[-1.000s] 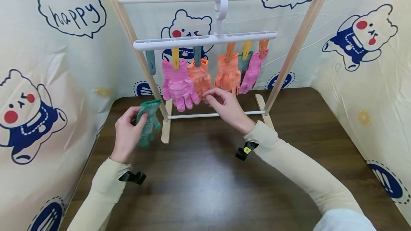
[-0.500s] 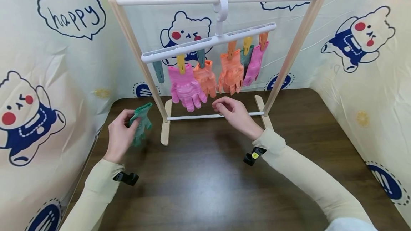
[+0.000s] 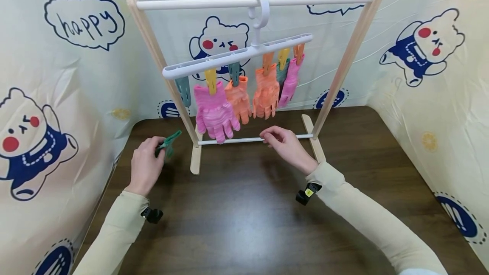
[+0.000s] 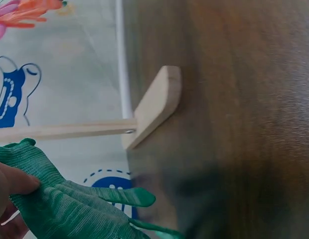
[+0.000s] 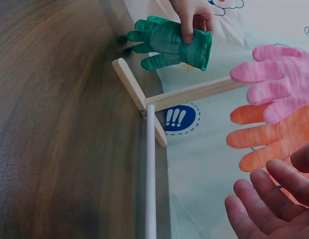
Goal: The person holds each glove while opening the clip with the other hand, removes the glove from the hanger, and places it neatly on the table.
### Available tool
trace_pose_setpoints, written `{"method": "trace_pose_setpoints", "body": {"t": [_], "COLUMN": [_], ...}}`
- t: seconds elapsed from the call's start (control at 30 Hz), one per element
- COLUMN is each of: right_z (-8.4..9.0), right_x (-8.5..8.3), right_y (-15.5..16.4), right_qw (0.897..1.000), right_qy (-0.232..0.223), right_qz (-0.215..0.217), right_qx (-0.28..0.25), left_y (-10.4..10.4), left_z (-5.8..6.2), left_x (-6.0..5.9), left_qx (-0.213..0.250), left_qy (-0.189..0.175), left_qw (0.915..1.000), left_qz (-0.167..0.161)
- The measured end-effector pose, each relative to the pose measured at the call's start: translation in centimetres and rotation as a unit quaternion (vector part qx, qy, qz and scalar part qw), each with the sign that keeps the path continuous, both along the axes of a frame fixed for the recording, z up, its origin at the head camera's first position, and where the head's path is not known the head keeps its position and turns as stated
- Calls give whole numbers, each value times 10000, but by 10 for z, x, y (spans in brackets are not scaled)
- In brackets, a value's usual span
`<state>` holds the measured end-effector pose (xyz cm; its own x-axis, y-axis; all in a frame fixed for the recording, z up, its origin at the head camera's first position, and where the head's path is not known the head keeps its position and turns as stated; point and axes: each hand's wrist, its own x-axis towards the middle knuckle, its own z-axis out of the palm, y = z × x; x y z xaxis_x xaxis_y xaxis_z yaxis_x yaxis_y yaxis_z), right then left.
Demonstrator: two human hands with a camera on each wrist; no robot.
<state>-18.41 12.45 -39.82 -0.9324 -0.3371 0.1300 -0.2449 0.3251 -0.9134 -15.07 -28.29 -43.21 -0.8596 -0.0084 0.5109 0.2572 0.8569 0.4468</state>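
Observation:
My left hand [image 3: 147, 164] pinches a green knit glove [image 3: 170, 141] by its cuff, left of the rack. In the right wrist view that glove's fingers hang away from the hand. My right hand [image 3: 288, 147] holds nothing; its fingers are loosely bent, below the hanging gloves. From the white hanger [image 3: 229, 59] hang a pink glove [image 3: 215, 113] on a yellow clip [image 3: 211, 82], an orange glove [image 3: 238, 99], another orange glove [image 3: 266, 92], a partly hidden green glove [image 3: 282, 74] and a pink glove [image 3: 291, 79]. The leftmost teal clip [image 3: 184, 91] has nothing in it.
A wooden rack stands on the dark table [image 3: 237, 215], with a white top rod [image 3: 191, 3] bearing the hanger. Its left post [image 3: 149, 35] and left foot [image 3: 196, 156] are near the green glove. A low white rod [image 3: 244, 140] joins the feet. Printed cloth surrounds the table.
My right hand has drawn back from the orange gloves, down and to the right. My left hand has shifted slightly left and turned the green glove edge-on. The hanger has swung, its left end nearer.

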Motion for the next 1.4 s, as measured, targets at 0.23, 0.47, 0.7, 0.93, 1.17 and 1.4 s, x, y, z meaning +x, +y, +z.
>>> {"method": "trace_pose_setpoints", "body": {"t": [0.23, 0.47, 0.7, 0.93, 1.17, 1.4], "right_z": [-8, -11, -13, -15, -16, -20], "right_x": [0, 1, 1, -1, -1, 0], "right_y": [4, 5, 7, 7, 7, 8], "right_qw": [10000, 9999, 9998, 9994, 9990, 9989], "right_qy": [-59, -122, -154, -202, -280, -221], "right_qz": [-14, 55, 116, 150, 167, 217], "right_qx": [26, 25, 106, 225, 292, 359], "left_y": [7, 11, 9, 6, 4, 4], "left_z": [-13, -24, -31, -31, -34, -33], "left_x": [1, 4, 8, 10, 12, 14], "left_qx": [-800, -1187, -1549, -1779, -1782, -1717], "left_qy": [44, -147, -725, -1340, -1804, -2580], "left_qw": [9967, 9927, 9853, 9748, 9673, 9503], "left_qz": [-105, -168, -28, 133, -90, -300]}}
